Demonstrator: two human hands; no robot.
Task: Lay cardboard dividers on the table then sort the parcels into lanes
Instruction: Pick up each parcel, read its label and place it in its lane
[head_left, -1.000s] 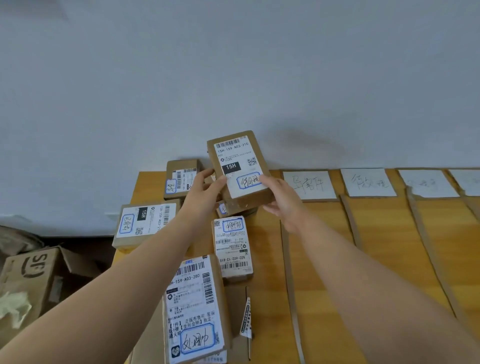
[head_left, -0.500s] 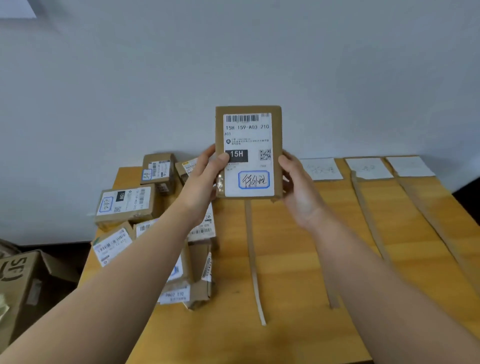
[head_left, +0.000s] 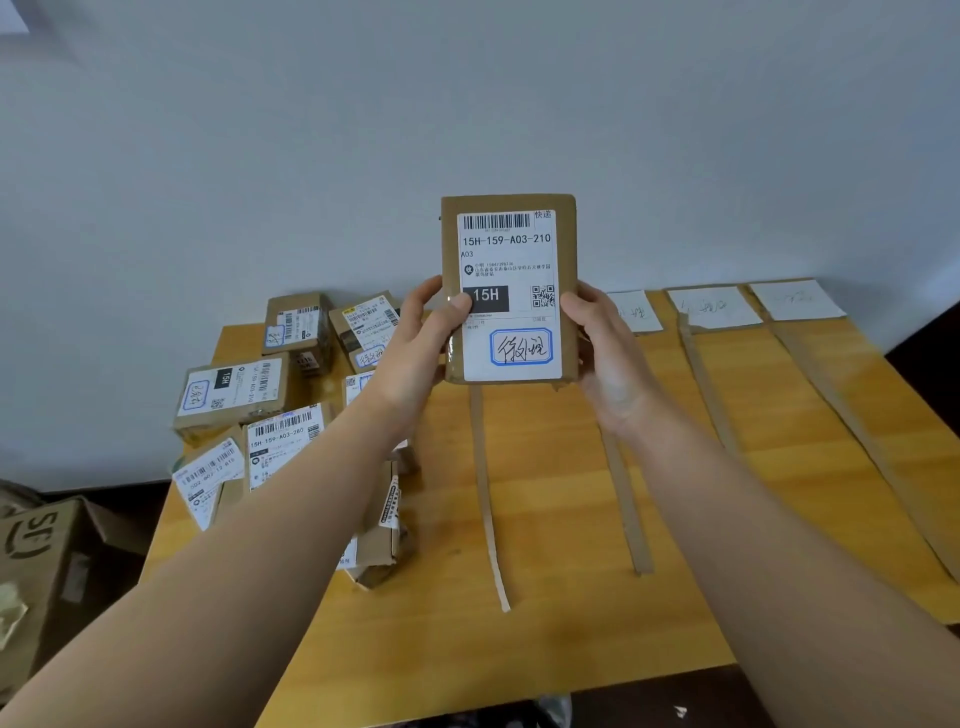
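Open cardboard box (head_left: 39, 561) on floor left of counter (head_left: 571, 597) — contents unclear. Held parcel (head_left: 509, 288) upright above counter's far side, label facing camera. Left hand (head_left: 415, 348) and right hand (head_left: 605, 348) clasp its lower side edges, arms outstretched. Parcel pile (head_left: 280, 415) on counter's left; divider strips (head_left: 485, 499) mark lanes — paper lane labels (head_left: 714, 307) at far edge.
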